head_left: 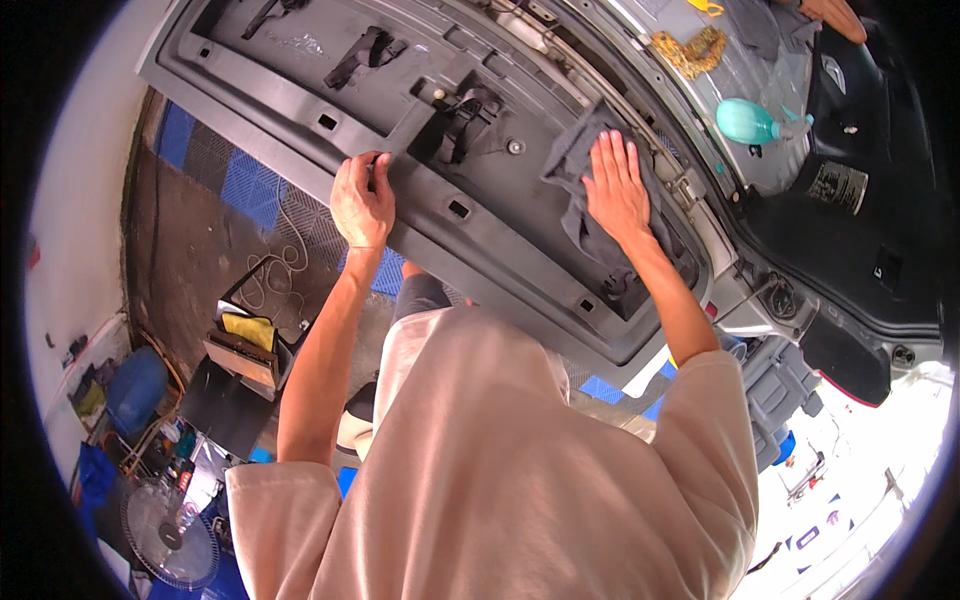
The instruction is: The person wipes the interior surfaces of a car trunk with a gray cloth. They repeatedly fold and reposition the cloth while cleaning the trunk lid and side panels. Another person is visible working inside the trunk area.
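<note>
A lowered grey tailgate (390,225) with a recessed inner side lies across in front of me. My right hand (620,190) is flat on a dark grey cloth (570,155) at the tailgate's right part, its fingers stretched out. The cloth is bunched and spreads out to both sides under the palm. Over the near edge, farther left, is my left hand (363,203) with its fingers curled in. Whether anything is between those fingers is hidden. Black straps (468,122) sit in the recess between my hands.
Beyond the tailgate, a teal spray bottle (746,121) and a yellow textured cloth (690,52) lie on the vehicle's floor. Black side trim (840,235) stands at the right. Lower left are a box with a yellow cloth (250,330) and a fan (171,535).
</note>
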`<state>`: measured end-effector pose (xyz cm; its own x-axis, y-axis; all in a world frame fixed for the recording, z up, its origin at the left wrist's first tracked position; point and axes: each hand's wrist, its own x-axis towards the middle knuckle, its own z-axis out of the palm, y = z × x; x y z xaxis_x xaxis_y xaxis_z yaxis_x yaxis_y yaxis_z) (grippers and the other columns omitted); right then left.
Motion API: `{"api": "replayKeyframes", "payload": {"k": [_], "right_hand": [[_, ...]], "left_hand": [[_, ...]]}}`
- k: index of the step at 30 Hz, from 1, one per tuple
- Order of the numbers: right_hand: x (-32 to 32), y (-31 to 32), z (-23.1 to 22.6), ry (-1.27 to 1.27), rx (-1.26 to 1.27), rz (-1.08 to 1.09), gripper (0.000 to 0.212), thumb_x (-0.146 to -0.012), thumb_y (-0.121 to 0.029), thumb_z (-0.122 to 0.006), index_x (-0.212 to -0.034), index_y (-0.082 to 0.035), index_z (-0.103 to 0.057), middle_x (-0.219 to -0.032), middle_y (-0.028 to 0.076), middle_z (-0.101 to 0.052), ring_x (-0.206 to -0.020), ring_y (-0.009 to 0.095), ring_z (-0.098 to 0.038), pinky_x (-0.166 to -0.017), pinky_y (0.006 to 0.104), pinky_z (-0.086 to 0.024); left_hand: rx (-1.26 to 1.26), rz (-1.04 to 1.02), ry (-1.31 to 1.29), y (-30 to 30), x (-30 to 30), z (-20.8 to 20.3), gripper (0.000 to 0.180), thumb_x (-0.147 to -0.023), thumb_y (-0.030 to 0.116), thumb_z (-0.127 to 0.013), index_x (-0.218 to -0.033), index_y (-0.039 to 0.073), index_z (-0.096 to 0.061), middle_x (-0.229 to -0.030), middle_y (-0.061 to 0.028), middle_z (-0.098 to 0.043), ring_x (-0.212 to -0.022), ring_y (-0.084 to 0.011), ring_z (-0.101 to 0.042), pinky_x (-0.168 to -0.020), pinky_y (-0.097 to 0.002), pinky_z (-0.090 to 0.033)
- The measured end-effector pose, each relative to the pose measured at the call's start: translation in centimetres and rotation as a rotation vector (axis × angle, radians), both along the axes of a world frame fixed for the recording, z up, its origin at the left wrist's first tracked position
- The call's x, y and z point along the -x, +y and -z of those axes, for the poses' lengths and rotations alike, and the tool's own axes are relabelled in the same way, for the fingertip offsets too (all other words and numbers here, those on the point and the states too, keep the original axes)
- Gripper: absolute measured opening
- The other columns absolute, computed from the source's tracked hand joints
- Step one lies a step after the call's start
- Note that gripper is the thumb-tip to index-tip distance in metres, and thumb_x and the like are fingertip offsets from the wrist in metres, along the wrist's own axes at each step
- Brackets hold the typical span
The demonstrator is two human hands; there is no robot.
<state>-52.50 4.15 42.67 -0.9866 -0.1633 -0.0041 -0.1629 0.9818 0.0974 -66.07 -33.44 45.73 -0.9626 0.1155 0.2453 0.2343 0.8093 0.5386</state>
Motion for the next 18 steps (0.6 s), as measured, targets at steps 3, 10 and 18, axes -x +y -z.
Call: {"api": "replayKeyframes", "payload": {"k": [3, 10, 18], "right_hand": [[5.5, -3.6, 0.3, 0.091, 0.040, -0.006, 0.068, -0.095, -0.031, -0.066, -0.150, 0.004, -0.045, -0.164, 0.019, -0.035, -0.155, 0.033, -0.027, -0.128, 0.0514, -0.020], [10.3, -5.8, 0.2, 0.202, 0.127, -0.046, 0.062, -0.099, -0.036, -0.063, -0.150, -0.004, -0.049, -0.162, 0.017, -0.039, -0.154, 0.033, -0.030, -0.126, 0.0526, -0.024], [3.0, -0.8, -2.2, 0.121, 0.130, -0.032, 0.066, -0.097, -0.036, -0.067, -0.154, -0.011, -0.046, -0.167, 0.020, -0.028, -0.157, 0.039, -0.022, -0.125, 0.0633, -0.015]], "left_hand": [[0.010, -0.004, 0.004, 0.0, 0.2, -0.1, 0.017, -0.097, 0.024, -0.071, -0.094, 0.008, -0.067, -0.074, -0.0099, -0.058, -0.068, -0.0292, -0.059, -0.063, -0.0411, -0.048], [-0.007, 0.000, -0.013, -0.3, -0.1, -0.3, 0.018, -0.096, 0.025, -0.071, -0.093, 0.007, -0.067, -0.076, -0.0109, -0.059, -0.071, -0.0319, -0.061, -0.066, -0.0433, -0.048], [-0.035, -0.016, -0.013, -0.2, 0.1, -0.3, 0.019, -0.095, 0.027, -0.073, -0.094, 0.009, -0.066, -0.078, -0.0099, -0.060, -0.076, -0.0318, -0.063, -0.068, -0.0431, -0.051]]}}
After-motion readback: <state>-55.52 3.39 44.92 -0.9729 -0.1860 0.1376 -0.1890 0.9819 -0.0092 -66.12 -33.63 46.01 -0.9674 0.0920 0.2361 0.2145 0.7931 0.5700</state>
